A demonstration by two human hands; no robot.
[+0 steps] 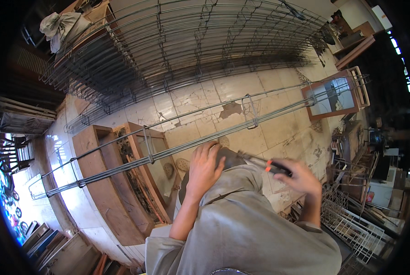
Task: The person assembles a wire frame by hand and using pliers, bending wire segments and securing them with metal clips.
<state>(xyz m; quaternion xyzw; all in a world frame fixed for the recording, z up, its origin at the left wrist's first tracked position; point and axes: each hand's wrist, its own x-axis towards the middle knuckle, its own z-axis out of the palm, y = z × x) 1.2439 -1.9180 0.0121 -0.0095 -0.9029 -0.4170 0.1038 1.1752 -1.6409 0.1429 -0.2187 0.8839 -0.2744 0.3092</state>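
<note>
Here, far from you, a large stack of steel rebar cages (186,46) leans across the back. Nearer, one long rebar cage (191,137) stretches left to right over the tiled floor (278,133), resting across a wooden frame (108,183) on the left. Your left hand (205,167) lies flat with fingers together on your raised knee, just beside the cage. Your right hand (301,176) is closed around a tool's orange-and-black handle (273,167).
</note>
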